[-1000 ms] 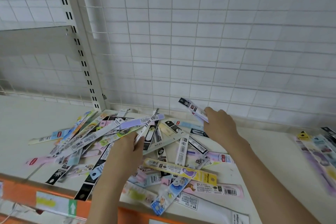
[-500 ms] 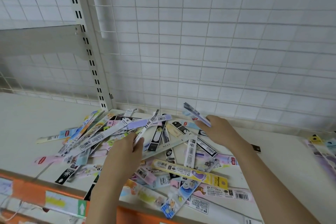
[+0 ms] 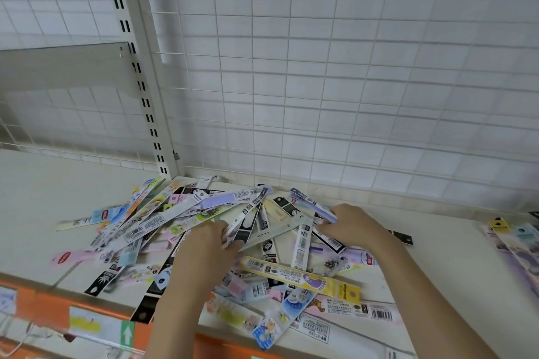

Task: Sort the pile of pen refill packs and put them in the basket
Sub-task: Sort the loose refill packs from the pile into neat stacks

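- Since the earlier frame, the right hand (image 3: 354,226) has come down from a raised position onto the pile of pen refill packs (image 3: 221,242); the lavender pack (image 3: 316,204) in its grip now lies low over the pile.
- Orange shelf edge (image 3: 43,309): nearest the viewer, below and left of both grips, carrying a label with a green arrow (image 3: 127,334).
- Blue-checked pack (image 3: 268,332): at the near edge of the shelf (image 3: 38,183), below and between the two grips.
- Yellow pack (image 3: 303,278): lies flat just nearer than the grips, running from below the left hand (image 3: 208,248) to below the right hand.
- Left hand: fingers curled into the pile, gripping a pale translucent pack (image 3: 277,232) that extends right toward the right grip.
- Right hand: fingers and thumb pinch the lavender pack, which angles up and left from the grip.
- Pile of pen refill packs: spread on the shelf under and around both grips, mostly left of the left grip.
- Second group of packs (image 3: 513,239): well apart, right of the right grip at the frame edge.
- Slotted upright (image 3: 137,67) and wire grid panel (image 3: 350,67): beyond the grips, behind the pile.
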{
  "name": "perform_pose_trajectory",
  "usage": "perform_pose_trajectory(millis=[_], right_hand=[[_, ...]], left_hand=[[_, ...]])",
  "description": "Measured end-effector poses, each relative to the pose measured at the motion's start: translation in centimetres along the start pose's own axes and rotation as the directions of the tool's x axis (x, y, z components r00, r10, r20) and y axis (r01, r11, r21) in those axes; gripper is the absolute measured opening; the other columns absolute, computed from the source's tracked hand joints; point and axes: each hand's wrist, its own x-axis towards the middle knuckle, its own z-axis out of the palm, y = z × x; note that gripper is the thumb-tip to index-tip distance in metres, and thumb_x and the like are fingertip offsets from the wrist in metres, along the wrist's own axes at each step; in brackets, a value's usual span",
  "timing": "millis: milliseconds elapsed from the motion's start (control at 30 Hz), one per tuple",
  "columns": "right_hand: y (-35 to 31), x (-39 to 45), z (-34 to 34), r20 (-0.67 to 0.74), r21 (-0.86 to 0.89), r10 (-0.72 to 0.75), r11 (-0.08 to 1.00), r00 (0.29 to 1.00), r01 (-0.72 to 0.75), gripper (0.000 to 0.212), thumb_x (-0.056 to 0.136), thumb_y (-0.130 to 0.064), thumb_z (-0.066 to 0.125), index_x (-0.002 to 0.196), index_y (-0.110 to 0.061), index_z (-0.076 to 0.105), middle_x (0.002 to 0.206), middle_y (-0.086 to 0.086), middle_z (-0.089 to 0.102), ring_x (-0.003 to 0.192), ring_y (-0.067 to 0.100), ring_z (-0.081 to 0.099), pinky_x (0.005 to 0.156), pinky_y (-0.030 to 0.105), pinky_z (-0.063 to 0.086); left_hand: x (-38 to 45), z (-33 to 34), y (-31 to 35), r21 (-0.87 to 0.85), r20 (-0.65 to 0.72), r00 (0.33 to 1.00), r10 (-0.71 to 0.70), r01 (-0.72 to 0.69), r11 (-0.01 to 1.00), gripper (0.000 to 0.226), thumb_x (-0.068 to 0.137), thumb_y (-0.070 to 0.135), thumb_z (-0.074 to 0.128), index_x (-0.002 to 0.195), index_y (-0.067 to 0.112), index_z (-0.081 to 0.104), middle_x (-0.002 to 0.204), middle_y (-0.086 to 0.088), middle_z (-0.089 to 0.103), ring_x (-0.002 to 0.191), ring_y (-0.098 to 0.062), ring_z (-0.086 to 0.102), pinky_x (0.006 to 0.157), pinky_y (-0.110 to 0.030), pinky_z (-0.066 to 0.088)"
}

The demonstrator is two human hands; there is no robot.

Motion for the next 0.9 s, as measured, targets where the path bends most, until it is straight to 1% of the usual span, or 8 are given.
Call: perform_pose_trajectory(millis=[100, 167, 300, 367, 533, 633, 733, 900], right_hand=[[0.3, -0.4, -0.1, 0.018, -0.004, -0.024, 1.000, 1.000, 0.024, 0.031, 0.078, -0.039, 0.066, 0.079, -0.010, 0.054, 0.072, 0.003, 0.053, 0.060, 0.019, 0.047, 0.057, 0.027, 0.035], [0.6, -0.8, -0.1, -0.020, -0.024, -0.016, 1.000, 1.000, 0.015, 0.027, 0.082, -0.031, 0.062, 0.072, -0.012, 0.046, 0.069, 0.002, 0.048, 0.058, 0.018, 0.045, 0.052, 0.026, 0.033], [1.6, -1.7, -0.9, -0.173, 0.056, 0.017, 0.998, 0.985, -0.008, 0.022, 0.086, -0.017, 0.051, 0.071, -0.018, 0.036, 0.070, 0.001, 0.043, 0.059, 0.019, 0.045, 0.051, 0.027, 0.035], [2.3, -2.3, -1.5, -0.237, 0.073, 0.034, 0.997, 0.971, -0.017, 0.011, 0.087, -0.015, 0.051, 0.086, -0.013, 0.041, 0.074, 0.001, 0.046, 0.065, 0.023, 0.050, 0.055, 0.029, 0.040], [3.7, -4.4, -2.0, -0.354, 0.153, 0.078, 0.988, 0.932, -0.025, 0.047, 0.088, -0.018, 0.049, 0.131, -0.015, 0.032, 0.091, 0.007, 0.058, 0.074, 0.030, 0.060, 0.060, 0.033, 0.046], [4.5, -6.0, -2.0, -0.365, 0.168, 0.090, 0.985, 0.927, -0.030, 0.024, 0.087, -0.020, 0.046, 0.111, -0.016, 0.048, 0.080, 0.002, 0.056, 0.068, 0.027, 0.058, 0.060, 0.033, 0.048], [5.5, -7.6, -1.7, -0.400, 0.196, 0.095, 0.980, 0.912, -0.016, 0.004, 0.086, -0.019, 0.045, 0.088, -0.016, 0.046, 0.071, 0.003, 0.054, 0.060, 0.025, 0.050, 0.055, 0.031, 0.043], [7.2, -10.3, -1.2, -0.456, 0.261, 0.119, 0.965, 0.882, 0.005, 0.027, 0.090, -0.031, 0.047, 0.069, -0.017, 0.037, 0.063, 0.002, 0.050, 0.056, 0.023, 0.047, 0.051, 0.030, 0.035]], left_hand=[[-0.1, 0.7, 0.7, 0.017, 0.019, 1.000, 0.007, -0.007, 1.000, 0.024, 0.080, 0.021, 0.064, 0.068, 0.007, 0.050, 0.071, -0.002, 0.043, 0.058, -0.019, 0.041, 0.049, -0.026, 0.029], [-0.2, 1.0, 0.9, 0.072, 0.036, 0.999, 0.000, -0.003, 0.997, 0.027, 0.082, 0.022, 0.062, 0.064, 0.012, 0.044, 0.071, 0.001, 0.038, 0.059, -0.019, 0.041, 0.049, -0.026, 0.028], [-0.3, 1.1, 1.1, 0.110, 0.056, 0.998, -0.022, 0.016, 0.994, 0.022, 0.084, 0.027, 0.063, 0.074, 0.018, 0.046, 0.080, -0.001, 0.048, 0.068, -0.020, 0.048, 0.058, -0.027, 0.035], [-0.3, 1.2, 1.5, 0.129, 0.054, 0.998, -0.027, 0.020, 0.991, 0.013, 0.085, 0.026, 0.061, 0.081, 0.018, 0.051, 0.083, -0.004, 0.057, 0.070, -0.021, 0.053, 0.060, -0.028, 0.040], [-0.5, 1.7, 2.7, 0.241, 0.038, 0.999, -0.014, 0.004, 0.970, 0.012, 0.093, 0.021, 0.047, 0.088, 0.014, 0.055, 0.079, -0.003, 0.052, 0.073, -0.022, 0.051, 0.065, -0.030, 0.043], [-0.8, 1.9, 3.5, 0.264, 0.023, 1.000, -0.016, 0.009, 0.965, 0.014, 0.094, 0.014, 0.043, 0.094, 0.011, 0.056, 0.079, -0.004, 0.053, 0.074, -0.024, 0.051, 0.064, -0.030, 0.042], [-1.4, 2.1, 4.3, 0.253, -0.013, 0.999, 0.039, -0.034, 0.967, 0.013, 0.092, 0.008, 0.041, 0.096, 0.010, 0.053, 0.075, -0.005, 0.055, 0.075, -0.024, 0.048, 0.065, -0.030, 0.036], [-2.8, 3.1, 6.5, 0.227, -0.111, 0.985, 0.135, -0.107, 0.968, 0.022, 0.097, 0.013, 0.032, 0.075, 0.014, 0.031, 0.054, 0.004, 0.034, 0.050, -0.012, 0.030, 0.063, -0.032, 0.023]])
